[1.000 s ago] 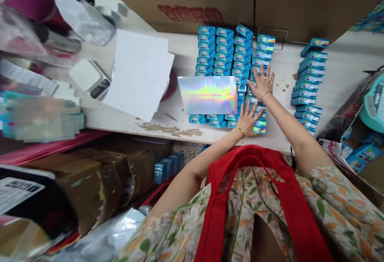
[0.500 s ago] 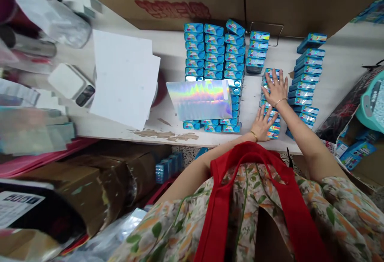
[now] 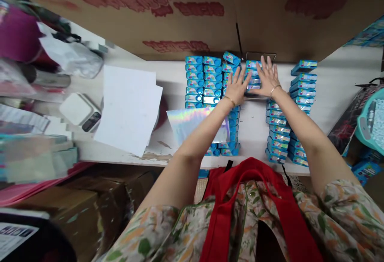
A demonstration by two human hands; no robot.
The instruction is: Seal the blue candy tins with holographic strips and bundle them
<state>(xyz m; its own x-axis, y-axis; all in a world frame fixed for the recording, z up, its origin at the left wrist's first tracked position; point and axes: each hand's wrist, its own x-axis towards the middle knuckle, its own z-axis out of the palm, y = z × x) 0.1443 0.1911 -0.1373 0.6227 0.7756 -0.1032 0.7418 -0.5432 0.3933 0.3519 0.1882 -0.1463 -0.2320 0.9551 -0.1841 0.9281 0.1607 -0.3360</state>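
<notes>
Small blue boxes stand in several columns on the white tabletop. At the back, my left hand [image 3: 237,88] and my right hand [image 3: 268,79] are on either side of a short column of boxes [image 3: 253,65]. Both hands are open, fingers spread and pointing away from me. My left fingers also overlap the neighbouring column, and I cannot tell how firmly either hand presses. Below my right wrist runs a longer column of boxes [image 3: 277,130], beside another column of boxes [image 3: 303,79]. To the left, an iridescent silver sheet [image 3: 186,124] covers part of the block of boxes [image 3: 194,74].
A large cardboard carton [image 3: 210,30] walls off the back, with a bent wire [image 3: 261,54] at its base. Further left are white paper sheets [image 3: 129,106] and a small white scale [image 3: 79,112]. A turquoise basket [image 3: 364,122] is at the right. The table's front edge is close to me.
Both hands have left the longer column near the front and moved back and leftward to the short column. The view has tilted up, showing more of the carton.
</notes>
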